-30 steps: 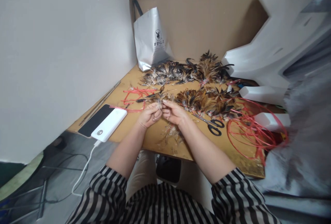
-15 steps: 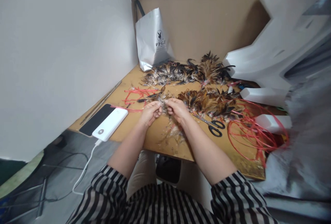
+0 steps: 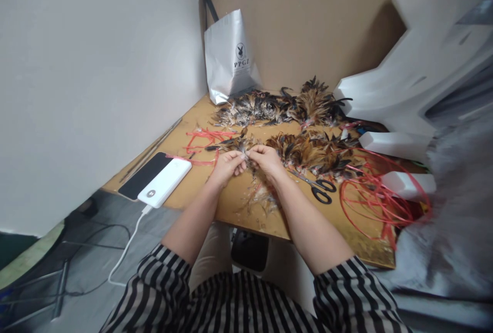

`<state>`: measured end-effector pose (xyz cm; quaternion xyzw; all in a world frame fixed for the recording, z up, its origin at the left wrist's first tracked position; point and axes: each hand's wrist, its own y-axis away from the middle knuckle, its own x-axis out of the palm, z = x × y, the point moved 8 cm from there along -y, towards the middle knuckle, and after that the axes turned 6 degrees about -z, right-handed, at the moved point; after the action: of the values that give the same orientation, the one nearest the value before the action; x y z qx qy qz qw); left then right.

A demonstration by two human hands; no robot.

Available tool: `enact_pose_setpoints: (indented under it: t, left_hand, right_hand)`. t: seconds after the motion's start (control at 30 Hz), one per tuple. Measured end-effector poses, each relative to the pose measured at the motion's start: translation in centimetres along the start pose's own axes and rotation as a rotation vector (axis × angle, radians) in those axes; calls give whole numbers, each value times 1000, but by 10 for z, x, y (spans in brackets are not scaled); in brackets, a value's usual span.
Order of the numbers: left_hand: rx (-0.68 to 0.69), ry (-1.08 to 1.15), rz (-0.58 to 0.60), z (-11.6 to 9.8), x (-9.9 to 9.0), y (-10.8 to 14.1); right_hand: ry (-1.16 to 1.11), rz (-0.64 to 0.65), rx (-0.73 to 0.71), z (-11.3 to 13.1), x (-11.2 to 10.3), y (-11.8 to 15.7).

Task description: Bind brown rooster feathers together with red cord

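Note:
Both hands meet over the front middle of the wooden table (image 3: pixel 231 210). My left hand (image 3: pixel 228 167) is closed, thumb and finger pinching the pale base of a small feather bunch (image 3: pixel 243 143). From the other side my right hand (image 3: pixel 266 161) pinches at the same base, its fingertips almost touching the left ones. Brown and dark feather tips spread out beyond the fingers. Just right of my right hand lies a row of brown feather bunches (image 3: pixel 308 153). Loose fluffy feathers (image 3: pixel 262 199) lie below my right wrist.
Black-handled scissors (image 3: pixel 322 190) lie right of my right forearm, near tangled red plastic strips (image 3: pixel 370 204). Shorter red strips (image 3: pixel 204 140) are at left. A phone (image 3: pixel 144 176) and white power bank (image 3: pixel 165 181) sit at the left edge. More feathers (image 3: pixel 262 110) and a silver bag (image 3: pixel 229 61) stand behind.
The view has shifted slightly. Both hands stay pinched together at the feather bunch, with my left fingers a little changed in position.

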<state>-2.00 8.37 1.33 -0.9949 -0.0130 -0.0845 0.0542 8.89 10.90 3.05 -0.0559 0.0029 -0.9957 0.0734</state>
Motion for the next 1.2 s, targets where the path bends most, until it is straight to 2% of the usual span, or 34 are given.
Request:
enact_pose_setpoints:
  t: [0.23, 0.73, 1.07, 1.2]
  left_hand:
    - [5, -85, 28, -3, 1, 1]
    - [2, -97, 47, -4, 4, 2]
    - [-75, -69, 21, 3, 1, 2]
    - [-104, -82, -3, 4, -1, 1]
  right_hand:
    - [-14, 55, 50, -7, 2, 0]
    - [-38, 4, 31, -10, -2, -3]
    - [-42, 10, 40, -13, 0, -3]
    - [-117, 32, 100, -17, 3, -2]
